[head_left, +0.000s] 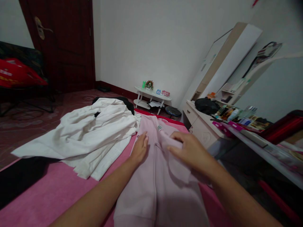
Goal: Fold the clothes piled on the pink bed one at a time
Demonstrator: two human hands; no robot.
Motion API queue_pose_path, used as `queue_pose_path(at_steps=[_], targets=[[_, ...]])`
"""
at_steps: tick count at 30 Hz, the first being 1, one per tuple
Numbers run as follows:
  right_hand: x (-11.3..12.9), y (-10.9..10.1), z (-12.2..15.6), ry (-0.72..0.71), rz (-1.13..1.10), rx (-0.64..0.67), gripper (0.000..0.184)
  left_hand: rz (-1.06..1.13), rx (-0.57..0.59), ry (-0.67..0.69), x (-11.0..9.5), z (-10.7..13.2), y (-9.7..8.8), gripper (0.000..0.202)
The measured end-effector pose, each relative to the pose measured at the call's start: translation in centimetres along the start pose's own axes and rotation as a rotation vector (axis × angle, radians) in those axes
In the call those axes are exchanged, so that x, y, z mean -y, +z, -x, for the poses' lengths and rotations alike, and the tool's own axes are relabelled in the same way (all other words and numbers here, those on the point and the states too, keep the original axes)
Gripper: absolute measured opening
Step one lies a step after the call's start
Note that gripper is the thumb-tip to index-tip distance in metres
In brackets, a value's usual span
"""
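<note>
A pale pink garment lies lengthwise in front of me, with a dark line down its middle and a banded hem at the near end. My left hand rests on its left edge, fingers stretched out and lying flat. On the other side, my right hand pinches a lifted part of the garment between thumb and fingers. That loose part droops over the right half and has small stripes near its far end. A crumpled white garment spreads out to the left, apart from both hands.
Under the clothes is a pink bed cover. Black cloth lies at the left. Along the right stands a dresser with bottles and a black bag. A small white table stands by the far wall.
</note>
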State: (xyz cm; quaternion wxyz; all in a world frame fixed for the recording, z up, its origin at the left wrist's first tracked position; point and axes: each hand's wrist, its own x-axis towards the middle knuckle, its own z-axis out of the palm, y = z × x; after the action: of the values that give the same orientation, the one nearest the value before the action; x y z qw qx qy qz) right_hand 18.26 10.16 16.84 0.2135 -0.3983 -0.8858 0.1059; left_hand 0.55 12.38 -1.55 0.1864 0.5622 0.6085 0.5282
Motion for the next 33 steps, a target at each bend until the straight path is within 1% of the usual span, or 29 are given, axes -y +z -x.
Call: queue_pose_path(at_steps=[2,3,5,7,10,11,13,14,15,16,17,18,19,20,21,22,23,25,27,30,33], targets=[[2.5,2.6,1.9,-0.049,0.028,0.129,0.009,0.181,-0.124,-0.082,0.1,-0.4,-0.7,0.056],[3.1,3.9,2.6,-0.049,0.022,0.190,0.008,0.242,-0.157,-0.098,0.2,-0.6,-1.0,0.056],[3.6,6.2,3.6,-0.024,-0.047,0.282,0.008,0.309,-0.173,-0.104,0.5,-0.9,-1.4,0.055],[3.5,7.6,3.9,0.017,-0.180,0.356,0.009,0.320,-0.163,-0.105,0.9,-1.1,-1.5,0.052],[3.5,8.1,4.0,0.122,-0.437,0.457,0.012,0.307,-0.147,-0.106,1.6,-1.5,-1.2,0.047],[3.5,8.0,4.1,0.163,-0.552,0.517,0.016,0.305,-0.140,-0.106,1.9,-1.8,-1.1,0.046],[3.5,8.0,4.5,0.225,-0.850,0.722,0.038,0.296,-0.122,-0.110,2.3,-2.7,-1.0,0.043],[3.4,8.0,4.7,0.236,-1.003,0.844,0.051,0.288,-0.113,-0.114,2.5,-3.4,-1.0,0.042],[3.1,8.3,4.9,0.229,-1.122,0.928,0.060,0.277,-0.103,-0.117,2.6,-4.2,-1.1,0.042],[2.8,8.6,5.1,0.209,-1.177,0.927,0.062,0.266,-0.092,-0.119,2.8,-5.1,-1.2,0.042],[2.3,9.1,5.2,0.167,-1.149,0.834,0.056,0.256,-0.081,-0.121,2.9,-6.2,-1.2,0.043],[1.7,9.6,5.3,0.108,-1.042,0.674,0.047,0.246,-0.070,-0.122,3.0,-7.4,-1.3,0.044],[1.1,10.3,5.4,0.040,-0.882,0.496,0.042,0.239,-0.058,-0.126,3.1,-8.6,-1.3,0.044],[0.5,11.0,5.5,-0.027,-0.706,0.349,0.042,0.233,-0.045,-0.133,3.1,-9.8,-1.3,0.044],[-0.1,11.7,5.5,-0.086,-0.545,0.257,0.046,0.228,-0.031,-0.143,3.1,-11.0,-1.2,0.044],[-0.7,12.3,5.6,-0.129,-0.419,0.219,0.049,0.225,-0.017,-0.151,3.1,-12.1,-1.0,0.045],[-1.1,12.9,5.7,-0.156,-0.337,0.216,0.051,0.225,-0.003,-0.156,3.0,-13.2,-0.8,0.046],[-1.5,13.9,6.0,-0.170,-0.276,0.221,0.048,0.233,0.020,-0.141,2.8,-14.9,-0.2,0.053],[-1.5,14.4,6.3,-0.200,-0.278,0.215,0.043,0.240,0.037,-0.098,2.7,-16.1,0.4,0.062],[-1.3,14.6,6.5,-0.292,-0.300,0.221,0.039,0.194,0.071,-0.032,3.3,-17.0,1.4,0.066],[-1.3,14.7,6.5,-0.342,-0.286,0.235,0.042,0.051,0.105,0.014,4.2,-17.1,2.0,0.057]])
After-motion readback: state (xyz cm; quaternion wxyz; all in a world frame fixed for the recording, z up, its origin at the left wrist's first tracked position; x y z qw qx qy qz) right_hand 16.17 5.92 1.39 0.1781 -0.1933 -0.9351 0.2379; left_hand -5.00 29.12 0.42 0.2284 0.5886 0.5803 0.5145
